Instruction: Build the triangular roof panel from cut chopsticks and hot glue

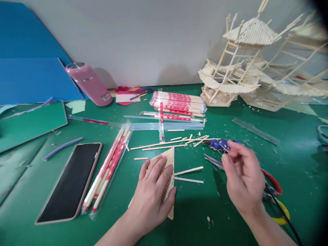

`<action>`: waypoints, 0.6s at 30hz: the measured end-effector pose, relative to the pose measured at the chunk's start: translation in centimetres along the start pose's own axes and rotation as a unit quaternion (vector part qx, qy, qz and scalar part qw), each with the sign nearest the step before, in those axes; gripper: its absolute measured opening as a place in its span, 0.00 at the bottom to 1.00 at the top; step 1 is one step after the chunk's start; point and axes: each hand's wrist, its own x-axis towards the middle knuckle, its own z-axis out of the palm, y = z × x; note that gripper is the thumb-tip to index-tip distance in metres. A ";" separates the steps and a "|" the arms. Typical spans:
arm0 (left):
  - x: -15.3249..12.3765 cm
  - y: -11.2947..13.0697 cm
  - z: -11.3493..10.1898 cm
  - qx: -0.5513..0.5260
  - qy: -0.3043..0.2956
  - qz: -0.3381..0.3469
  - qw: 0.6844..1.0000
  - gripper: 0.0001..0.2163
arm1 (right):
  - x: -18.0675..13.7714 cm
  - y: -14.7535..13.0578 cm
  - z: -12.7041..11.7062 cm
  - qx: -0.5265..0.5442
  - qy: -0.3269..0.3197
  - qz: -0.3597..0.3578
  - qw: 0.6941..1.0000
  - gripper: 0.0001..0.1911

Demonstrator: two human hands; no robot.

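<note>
My left hand (153, 194) lies with fingers stretched out on a triangular panel of wooden sticks (170, 155), pressing it against the table. Two loose sticks (189, 171) poke out from the panel's right edge. Raised over the table on the right, my right hand (243, 174) has thumb and forefinger drawn close together; whatever is between them is too fine to name. Just behind those fingertips lies a blue glue gun (217, 144) with a dark nozzle. Below the right hand is a cutting tool with pointed metal blades (214, 161), partly hidden; red and yellow handles (275, 184) show beyond the wrist.
Wrapped chopsticks (110, 164) and a phone (70, 182) lie to the left. Behind are a chopstick bundle (179, 102), clear glue sticks (169, 125), a pink bottle (89, 83) and a ruler (256, 131). Stick-built towers (238, 68) stand back right. A black cable (284, 212) runs near my right wrist.
</note>
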 end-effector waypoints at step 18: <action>0.3 0.1 -0.4 -0.009 -0.020 0.065 0.998 0.18 | -2.4 -1.0 0.8 -0.131 -0.350 -0.122 0.919 0.09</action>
